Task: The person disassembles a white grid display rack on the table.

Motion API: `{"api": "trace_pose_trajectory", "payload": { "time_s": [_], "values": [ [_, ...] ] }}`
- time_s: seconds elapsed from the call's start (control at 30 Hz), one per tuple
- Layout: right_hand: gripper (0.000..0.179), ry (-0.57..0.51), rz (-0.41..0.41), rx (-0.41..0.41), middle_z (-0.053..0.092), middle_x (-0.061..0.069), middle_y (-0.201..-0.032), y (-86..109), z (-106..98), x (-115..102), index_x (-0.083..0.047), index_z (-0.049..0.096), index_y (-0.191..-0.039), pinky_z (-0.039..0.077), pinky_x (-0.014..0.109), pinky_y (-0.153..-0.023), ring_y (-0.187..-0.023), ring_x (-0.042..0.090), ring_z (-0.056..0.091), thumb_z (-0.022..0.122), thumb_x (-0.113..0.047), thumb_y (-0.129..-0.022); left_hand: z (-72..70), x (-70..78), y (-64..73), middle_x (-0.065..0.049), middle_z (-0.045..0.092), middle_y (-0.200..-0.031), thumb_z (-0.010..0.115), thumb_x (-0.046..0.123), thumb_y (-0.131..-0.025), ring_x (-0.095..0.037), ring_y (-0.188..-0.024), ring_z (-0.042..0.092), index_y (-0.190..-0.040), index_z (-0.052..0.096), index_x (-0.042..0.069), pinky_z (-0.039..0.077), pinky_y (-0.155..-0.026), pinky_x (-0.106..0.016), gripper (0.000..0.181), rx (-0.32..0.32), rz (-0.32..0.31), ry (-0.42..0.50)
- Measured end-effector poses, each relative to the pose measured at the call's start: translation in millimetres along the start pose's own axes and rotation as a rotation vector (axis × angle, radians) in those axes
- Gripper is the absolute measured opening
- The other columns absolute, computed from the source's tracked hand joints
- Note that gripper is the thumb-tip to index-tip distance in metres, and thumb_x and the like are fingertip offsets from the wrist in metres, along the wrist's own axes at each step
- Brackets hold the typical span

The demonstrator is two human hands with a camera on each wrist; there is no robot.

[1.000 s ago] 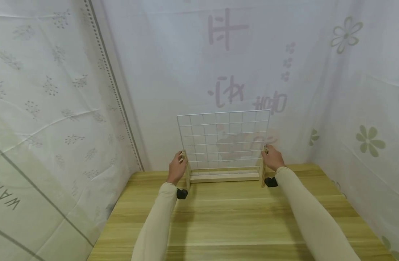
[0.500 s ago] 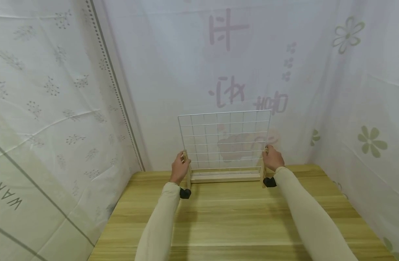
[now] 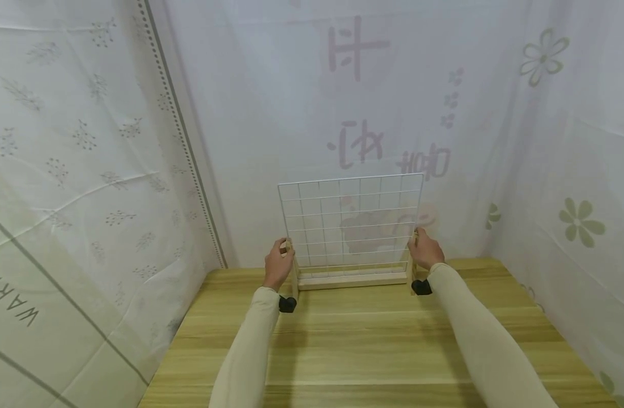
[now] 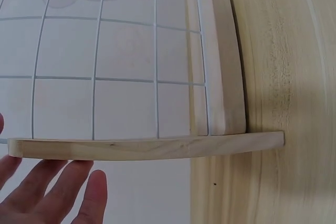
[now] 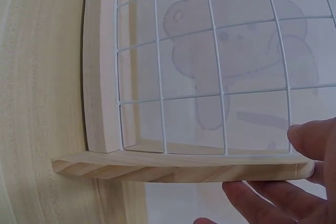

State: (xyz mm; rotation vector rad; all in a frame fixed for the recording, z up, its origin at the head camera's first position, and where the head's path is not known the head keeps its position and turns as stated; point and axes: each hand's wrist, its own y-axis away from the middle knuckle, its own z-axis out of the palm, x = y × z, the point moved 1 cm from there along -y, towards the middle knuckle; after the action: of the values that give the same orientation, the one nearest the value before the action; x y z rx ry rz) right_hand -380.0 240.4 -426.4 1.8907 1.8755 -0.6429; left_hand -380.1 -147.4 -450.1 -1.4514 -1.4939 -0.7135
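A rack stands upright toward the back of the table, made of a white wire grid panel [image 3: 349, 221] set in a pale wooden base. My left hand [image 3: 278, 265] holds the upper end of the left wooden side piece [image 4: 147, 149], fingertips against its outer face and the thumb mostly out of the left wrist view. On the other side, my right hand [image 3: 427, 249] pinches the top of the right wooden side piece [image 5: 184, 173], thumb on the grid side and fingers outside. A wooden crossbar [image 3: 352, 280] joins both side pieces low down, in front of the grid's bottom edge.
The wood-grain table [image 3: 357, 345] stretches toward me in front of the rack. White printed cloth [image 3: 260, 113] hangs close behind it, and more patterned cloth [image 3: 87, 198] lines the left and right sides. A black wrist device [image 3: 288, 305] sits under each forearm.
My left hand shifts slightly right against the side piece, then back left. The rack and my right hand stay in place; the head view tilts a little.
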Motion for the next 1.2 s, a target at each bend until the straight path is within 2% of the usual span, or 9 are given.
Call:
{"api": "trace_pose_trajectory", "payload": {
  "time_s": [0.27, 0.33, 0.4, 0.47, 0.57, 0.7, 0.9, 1.1, 1.2],
  "values": [
    [0.062, -0.018, 0.008, 0.006, 0.041, 0.036, -0.150, 0.9, 5, 1, 0.002, 0.015, -0.158, 0.043, 0.065, -0.104, -0.128, 0.056, 0.048, 0.038, -0.021, -0.106, -8.2, -4.4, 2.3, -0.023, 0.067, -0.118, 0.049, 0.026, -0.105, -0.020, -0.067, 0.059, -0.146, 0.052, 0.012, 0.042, -0.056, -0.028, 0.044, 0.023, 0.054, -0.077],
    [0.061, -0.031, 0.004, 0.013, 0.043, 0.035, -0.148, 1.4, 5, 3, 0.001, 0.016, -0.159, 0.051, 0.058, -0.091, -0.114, 0.052, 0.058, 0.037, -0.019, -0.106, -10.9, -6.1, 3.6, -0.023, 0.067, -0.116, 0.050, 0.027, -0.105, -0.019, -0.066, 0.058, -0.145, 0.053, 0.013, 0.042, -0.057, -0.028, 0.043, 0.017, 0.062, -0.082],
    [0.059, -0.046, -0.006, 0.021, 0.053, 0.035, -0.140, 0.7, 5, 7, -0.001, 0.017, -0.159, 0.052, 0.048, -0.071, -0.085, 0.042, 0.064, 0.037, -0.018, -0.106, -13.6, -7.7, 5.6, -0.022, 0.067, -0.116, 0.052, 0.027, -0.104, -0.020, -0.069, 0.060, -0.144, 0.054, 0.014, 0.044, -0.059, -0.028, 0.042, 0.010, 0.065, -0.090],
    [0.058, -0.059, -0.023, 0.032, 0.061, 0.035, -0.126, -0.5, 6, 12, -0.002, 0.020, -0.158, 0.043, 0.037, -0.055, -0.059, 0.026, 0.052, 0.037, -0.017, -0.105, -16.3, -9.6, 7.8, -0.022, 0.067, -0.116, 0.054, 0.025, -0.103, -0.022, -0.072, 0.062, -0.143, 0.055, 0.015, 0.045, -0.060, -0.028, 0.041, 0.003, 0.065, -0.093],
    [0.056, -0.071, -0.046, 0.063, 0.065, 0.034, -0.111, -2.5, 7, 18, -0.005, 0.026, -0.157, 0.033, 0.031, -0.049, -0.049, 0.016, 0.033, 0.039, -0.018, -0.104, -19.9, -11.7, 11.5, -0.022, 0.067, -0.116, 0.056, 0.023, -0.102, -0.024, -0.076, 0.063, -0.142, 0.056, 0.015, 0.046, -0.061, -0.029, 0.041, -0.001, 0.065, -0.093],
    [0.053, -0.084, -0.067, 0.092, 0.066, 0.034, -0.106, -2.4, 9, 20, -0.006, 0.030, -0.154, 0.034, 0.031, -0.052, -0.051, 0.016, 0.036, 0.042, -0.019, -0.104, -23.2, -15.0, 18.7, -0.020, 0.068, -0.113, 0.057, 0.026, -0.102, -0.026, -0.079, 0.065, -0.139, 0.058, 0.018, 0.049, -0.063, -0.030, 0.039, 0.011, 0.067, -0.083],
    [0.052, -0.119, -0.046, 0.109, 0.064, 0.019, -0.073, -0.9, 12, 19, -0.009, 0.032, -0.154, 0.035, 0.030, -0.048, -0.049, 0.015, 0.040, 0.043, -0.019, -0.105, -24.3, -19.7, 29.8, -0.019, 0.070, -0.111, 0.058, 0.028, -0.102, -0.026, -0.080, 0.066, -0.138, 0.059, 0.018, 0.052, -0.064, -0.032, 0.037, 0.025, 0.094, -0.075],
    [0.050, -0.146, -0.042, 0.125, 0.068, 0.022, -0.083, 2.5, 13, 15, -0.010, 0.034, -0.154, 0.041, 0.029, -0.047, -0.051, 0.014, 0.055, 0.044, -0.019, -0.105, -28.8, -21.1, 40.9, -0.020, 0.069, -0.109, 0.058, 0.028, -0.101, -0.033, -0.081, 0.067, -0.136, 0.059, 0.018, 0.053, -0.065, -0.031, 0.036, 0.033, 0.118, -0.057],
    [0.051, -0.155, -0.039, 0.109, 0.066, 0.019, -0.075, 3.2, 15, 14, -0.010, 0.032, -0.155, 0.042, 0.030, -0.046, -0.050, 0.015, 0.056, 0.044, -0.019, -0.106, -31.7, -22.9, 48.3, -0.020, 0.069, -0.108, 0.058, 0.027, -0.101, -0.036, -0.084, 0.068, -0.135, 0.059, 0.017, 0.053, -0.066, -0.032, 0.035, 0.032, 0.115, -0.046]
  ]
}}
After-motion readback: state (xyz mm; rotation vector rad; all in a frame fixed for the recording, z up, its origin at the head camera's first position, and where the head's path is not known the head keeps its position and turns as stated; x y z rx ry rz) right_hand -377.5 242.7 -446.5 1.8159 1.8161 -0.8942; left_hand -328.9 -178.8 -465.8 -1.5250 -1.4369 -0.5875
